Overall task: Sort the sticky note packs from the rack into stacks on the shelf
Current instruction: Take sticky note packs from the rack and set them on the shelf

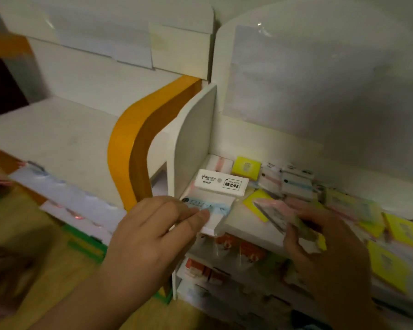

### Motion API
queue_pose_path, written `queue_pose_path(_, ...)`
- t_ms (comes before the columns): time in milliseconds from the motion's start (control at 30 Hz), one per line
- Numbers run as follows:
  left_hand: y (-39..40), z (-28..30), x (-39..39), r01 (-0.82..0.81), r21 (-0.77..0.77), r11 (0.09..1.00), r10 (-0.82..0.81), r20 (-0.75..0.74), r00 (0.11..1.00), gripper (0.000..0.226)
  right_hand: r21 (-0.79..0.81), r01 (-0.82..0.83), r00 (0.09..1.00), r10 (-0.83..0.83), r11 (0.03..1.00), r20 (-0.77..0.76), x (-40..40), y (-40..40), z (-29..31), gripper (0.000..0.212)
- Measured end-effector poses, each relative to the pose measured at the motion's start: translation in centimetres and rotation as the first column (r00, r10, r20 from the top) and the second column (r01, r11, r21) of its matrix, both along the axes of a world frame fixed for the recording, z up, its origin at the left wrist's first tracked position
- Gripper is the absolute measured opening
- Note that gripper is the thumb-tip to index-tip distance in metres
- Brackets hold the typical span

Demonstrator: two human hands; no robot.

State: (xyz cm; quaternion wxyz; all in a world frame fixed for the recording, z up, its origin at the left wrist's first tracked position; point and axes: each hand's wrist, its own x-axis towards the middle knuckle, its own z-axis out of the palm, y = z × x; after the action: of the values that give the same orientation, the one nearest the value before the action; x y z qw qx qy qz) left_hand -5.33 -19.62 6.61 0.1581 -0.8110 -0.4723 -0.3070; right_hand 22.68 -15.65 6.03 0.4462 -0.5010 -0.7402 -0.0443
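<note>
My left hand point(153, 225) pinches the near edge of a white sticky note pack with a blue band point(215, 206) that lies at the front left of the white shelf point(250, 231). Behind it lies a white pack with black print point(221, 182), then a white pack with a pink band point(221, 163) and a yellow pack point(246, 167). My right hand point(320, 253) grips a small bundle of packs with a pink one on top point(279, 211), held over the shelf's front edge.
Several yellow, pink and white packs point(296, 182) lie scattered along the shelf to the right. A white divider panel point(193, 129) bounds the shelf on the left, with an orange trim strip point(129, 148) beside it. Lower tiers hold orange-labelled items point(227, 244).
</note>
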Motion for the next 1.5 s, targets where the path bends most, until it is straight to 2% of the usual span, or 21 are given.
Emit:
queue_pose_path(200,-6.8,1.7,-3.1,-0.117,0.069,0.991,0.118,-0.011,0.993,0.023,0.106,-0.106,0.994,0.108,0.989,-0.012,-2.9,-3.3,-0.8,0.012)
queue_pose_path(333,-9.6,1.5,-7.0,-0.217,0.066,0.974,0.220,-0.030,0.975,0.025,0.141,-0.253,0.963,0.263,0.957,-0.063,-6.9,-4.2,-0.6,0.009)
queue_pose_path(500,-11.9,0.1,-12.7,-0.355,0.060,0.933,0.356,0.003,0.935,0.024,0.148,-0.447,0.894,0.445,0.882,0.045,-12.3,-4.7,-0.2,0.006)
queue_pose_path(667,-12.1,-1.6,-19.7,-0.416,0.037,0.909,0.415,0.024,0.910,0.023,0.149,-0.541,0.841,0.533,0.828,0.094,-19.8,-4.3,0.2,0.005)
queue_pose_path(767,-11.2,-2.2,-25.0,-0.421,0.022,0.907,0.420,0.050,0.906,0.023,0.118,-0.530,0.847,0.521,0.840,0.105,-25.6,-3.4,0.1,0.004)
queue_pose_path(933,-9.3,-2.4,-34.1,-0.392,0.025,0.920,0.388,0.093,0.917,0.025,0.111,-0.423,0.904,0.410,0.899,0.122,-35.5,-2.1,-0.5,0.002)
queue_pose_path(1067,-7.1,-2.2,-39.6,-0.350,0.047,0.936,0.344,0.096,0.934,0.031,0.148,-0.338,0.939,0.321,0.930,0.128,-41.3,-1.6,-0.6,0.017)
queue_pose_path(1267,-3.4,-2.5,-44.2,-0.285,0.068,0.956,0.274,0.131,0.953,0.022,0.214,-0.297,0.944,0.253,0.930,0.212,-44.7,-1.0,-0.4,0.021)
queue_pose_path(1400,0.1,-3.2,-45.7,-0.207,0.072,0.976,0.198,0.110,0.974,0.021,0.179,-0.273,0.955,0.244,0.945,0.168,-45.3,0.2,-0.6,0.042)
queue_pose_path(1500,2.7,-3.5,-46.5,-0.174,0.052,0.983,0.169,0.087,0.982,0.022,0.157,-0.255,0.959,0.228,0.954,0.170,-45.8,1.8,-1.4,0.037)
